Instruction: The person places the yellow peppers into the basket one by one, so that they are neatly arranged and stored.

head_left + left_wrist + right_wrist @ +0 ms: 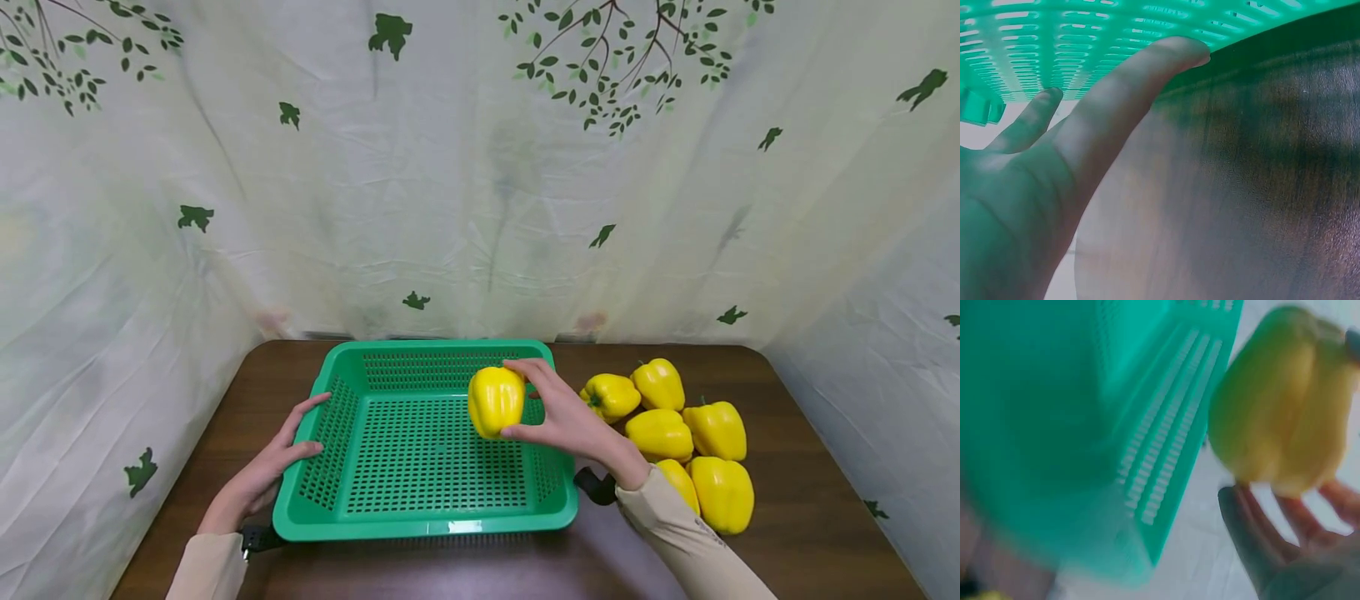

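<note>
My right hand (558,408) holds a yellow bell pepper (496,402) between thumb and fingers, over the right part of a green plastic basket (426,527). In the right wrist view the pepper (1282,403) shows its lobes, with fingertips at one end. At the basket's left rim, my left hand (262,471) grips the edge, with thumb and index finger over it. The left wrist view shows other fingers (1110,106) stretched along the slotted outer wall (1079,47). Slots cover the basket's floor (435,454), and no pepper lies on it.
Several yellow bell peppers (720,492) lie grouped on the brown wooden table (810,500), right of the basket. My right forearm passes close in front of them. A pale leaf-printed cloth (465,167) hangs behind the table and along both sides.
</note>
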The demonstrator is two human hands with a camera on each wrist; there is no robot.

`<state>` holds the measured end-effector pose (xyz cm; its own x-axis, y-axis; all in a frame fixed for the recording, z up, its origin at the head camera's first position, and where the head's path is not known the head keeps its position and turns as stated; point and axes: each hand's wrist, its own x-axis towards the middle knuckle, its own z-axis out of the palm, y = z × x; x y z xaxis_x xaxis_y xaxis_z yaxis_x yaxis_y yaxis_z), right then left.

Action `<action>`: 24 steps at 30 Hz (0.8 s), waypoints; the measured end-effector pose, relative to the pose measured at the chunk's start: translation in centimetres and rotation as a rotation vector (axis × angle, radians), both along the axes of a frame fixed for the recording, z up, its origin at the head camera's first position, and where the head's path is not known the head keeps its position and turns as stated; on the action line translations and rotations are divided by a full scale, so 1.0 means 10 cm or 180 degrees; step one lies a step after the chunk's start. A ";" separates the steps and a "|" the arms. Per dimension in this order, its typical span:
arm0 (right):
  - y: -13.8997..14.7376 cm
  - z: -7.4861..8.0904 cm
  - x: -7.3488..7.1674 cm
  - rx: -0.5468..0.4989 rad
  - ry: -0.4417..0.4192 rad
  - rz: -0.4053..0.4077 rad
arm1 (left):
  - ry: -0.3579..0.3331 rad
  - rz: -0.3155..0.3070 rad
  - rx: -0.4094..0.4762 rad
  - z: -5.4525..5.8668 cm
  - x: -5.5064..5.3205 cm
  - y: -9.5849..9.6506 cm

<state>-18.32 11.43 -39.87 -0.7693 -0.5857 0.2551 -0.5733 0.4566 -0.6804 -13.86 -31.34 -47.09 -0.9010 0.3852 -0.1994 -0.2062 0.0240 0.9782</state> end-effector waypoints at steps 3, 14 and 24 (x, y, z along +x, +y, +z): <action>-0.08 0.02 -0.02 0.0021 -0.0033 0.0005 | 0.0017 -0.0012 -0.0011 0.00 0.00 -0.01; -0.41 0.07 -0.10 0.0027 -0.0029 0.0151 | -0.0026 0.0018 0.0022 -0.02 -0.01 0.00; -0.68 0.03 -0.16 0.0100 -0.0189 0.0177 | 0.0009 0.0054 -0.0007 -0.04 -0.01 -0.01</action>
